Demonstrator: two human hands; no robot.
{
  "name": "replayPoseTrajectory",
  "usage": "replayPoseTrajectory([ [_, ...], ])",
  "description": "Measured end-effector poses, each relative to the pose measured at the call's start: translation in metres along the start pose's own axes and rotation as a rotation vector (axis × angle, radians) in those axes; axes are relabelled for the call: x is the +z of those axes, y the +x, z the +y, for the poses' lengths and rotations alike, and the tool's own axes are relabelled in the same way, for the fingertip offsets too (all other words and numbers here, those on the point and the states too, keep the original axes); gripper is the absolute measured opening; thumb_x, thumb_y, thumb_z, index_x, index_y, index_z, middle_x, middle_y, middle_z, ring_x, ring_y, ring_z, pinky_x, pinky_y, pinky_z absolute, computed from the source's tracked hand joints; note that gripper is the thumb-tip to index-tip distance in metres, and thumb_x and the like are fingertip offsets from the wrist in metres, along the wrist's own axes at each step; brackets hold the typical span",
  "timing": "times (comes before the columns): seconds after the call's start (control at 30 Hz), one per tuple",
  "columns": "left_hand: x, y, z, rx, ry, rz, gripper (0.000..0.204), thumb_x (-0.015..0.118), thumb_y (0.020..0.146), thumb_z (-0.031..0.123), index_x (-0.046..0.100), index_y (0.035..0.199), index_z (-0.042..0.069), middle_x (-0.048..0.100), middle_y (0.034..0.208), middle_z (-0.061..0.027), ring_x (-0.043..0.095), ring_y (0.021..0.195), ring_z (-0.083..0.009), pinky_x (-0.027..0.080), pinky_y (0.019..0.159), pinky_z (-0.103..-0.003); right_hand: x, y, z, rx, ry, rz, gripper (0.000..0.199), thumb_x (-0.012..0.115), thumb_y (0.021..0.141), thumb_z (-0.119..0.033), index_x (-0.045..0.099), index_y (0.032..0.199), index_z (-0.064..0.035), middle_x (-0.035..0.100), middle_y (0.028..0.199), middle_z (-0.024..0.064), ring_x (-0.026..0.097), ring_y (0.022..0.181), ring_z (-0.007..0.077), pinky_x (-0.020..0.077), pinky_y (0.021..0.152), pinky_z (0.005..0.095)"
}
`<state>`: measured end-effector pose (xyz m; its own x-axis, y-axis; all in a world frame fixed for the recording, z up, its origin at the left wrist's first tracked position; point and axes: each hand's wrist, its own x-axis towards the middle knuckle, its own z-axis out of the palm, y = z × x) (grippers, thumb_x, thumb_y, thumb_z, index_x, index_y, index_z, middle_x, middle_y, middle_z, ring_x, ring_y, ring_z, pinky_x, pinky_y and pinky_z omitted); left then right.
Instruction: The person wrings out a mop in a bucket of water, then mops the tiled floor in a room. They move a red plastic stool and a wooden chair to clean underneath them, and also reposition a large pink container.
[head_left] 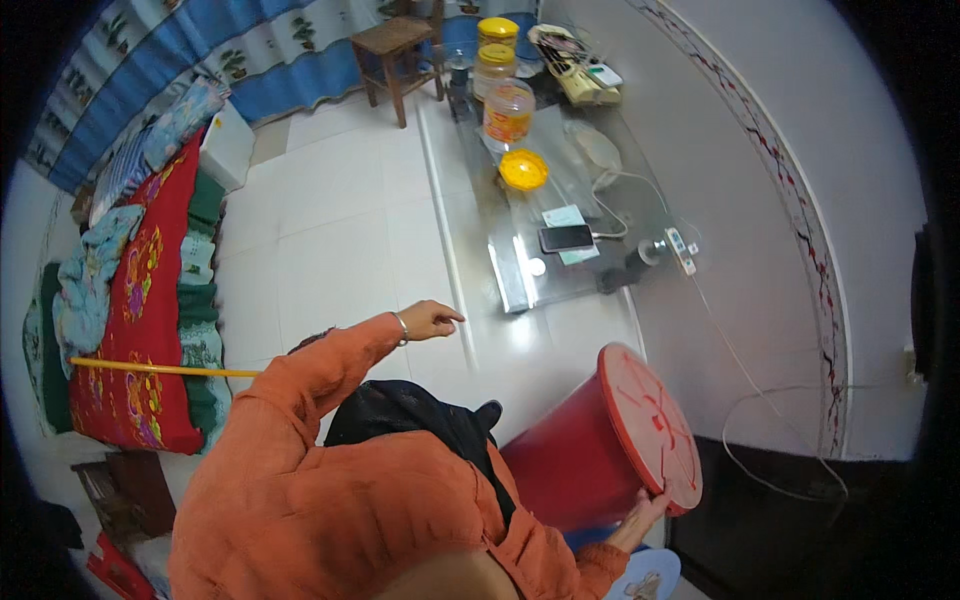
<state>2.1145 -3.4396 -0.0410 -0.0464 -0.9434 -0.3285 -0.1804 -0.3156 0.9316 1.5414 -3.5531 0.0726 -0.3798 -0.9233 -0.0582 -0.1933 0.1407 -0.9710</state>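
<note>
Beside the glass table [470, 200], right hand [645, 512] grips round red plastic bucket [600, 450].

Person wears a loose orange long-sleeved shirt [330, 500], fabric creased along both sleeves. A thin metal bangle [401, 327] sits on the left wrist. Dark black cloth [420, 420] lies across the front, beneath the shirt.

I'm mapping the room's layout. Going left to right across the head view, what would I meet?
Red patterned bedding → yellow stick → left hand → yellow lid on the glass table → phone → red bucket, touched by the right hand → white cable.
</note>
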Motion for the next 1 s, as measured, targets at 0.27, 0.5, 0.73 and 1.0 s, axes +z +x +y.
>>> replayPoseTrajectory([
  [0.27,0.013,-0.016,-0.017,-0.021,-0.185,-0.119,0.042,0.056,0.081,0.025,0.05,0.117,0.005,0.061,0.086,-0.0061,0.055,0.079,-0.0123,0.047,0.07,-0.025,0.042,-0.096,-0.127,0.244,0.15,0.065,0.033,0.056,0.081,-0.024,0.053,0.107,-0.0034,0.059,0.093,0.0047,0.056,0.083,0.0136,0.0461,0.063,0.0249],
  [0.5,-0.021,-0.058,-0.009,-0.411,-0.676,-0.175,0.093,0.049,0.073,0.064,0.019,0.13,-0.004,0.029,0.128,-0.0266,0.036,0.116,-0.0384,0.043,0.081,-0.051,0.113,-0.178,-0.254,-0.049,0.125,-0.344,0.022,0.051,0.085,-0.015,0.056,0.093,0.0046,0.059,0.088,0.0084,0.055,0.073,0.0111,0.0434,0.064,0.0227],
  [0.73,-0.096,-0.117,-0.002,-0.062,-1.36,-0.106,0.096,0.049,0.069,0.067,0.023,0.129,-0.003,0.024,0.133,-0.0223,0.028,0.121,-0.0362,0.023,0.096,-0.055,0.222,-0.265,-0.372,-0.233,0.238,-0.494,0.04,0.049,0.085,-0.023,0.044,0.114,0.0041,0.05,0.113,0.0147,0.051,0.102,0.0216,0.0429,0.085,0.0342],
  [1.0,-0.222,-0.221,0.028,0.269,-1.323,0.494,0.046,0.056,0.079,0.027,0.046,0.114,-0.002,0.053,0.11,-0.0124,0.053,0.097,-0.0206,0.043,0.086,-0.033,0.362,-0.266,-0.398,-0.372,0.338,-1.07,0.037,0.053,0.083,-0.021,0.047,0.11,0.0043,0.054,0.105,0.0139,0.054,0.097,0.0215,0.0449,0.084,0.0337],
])
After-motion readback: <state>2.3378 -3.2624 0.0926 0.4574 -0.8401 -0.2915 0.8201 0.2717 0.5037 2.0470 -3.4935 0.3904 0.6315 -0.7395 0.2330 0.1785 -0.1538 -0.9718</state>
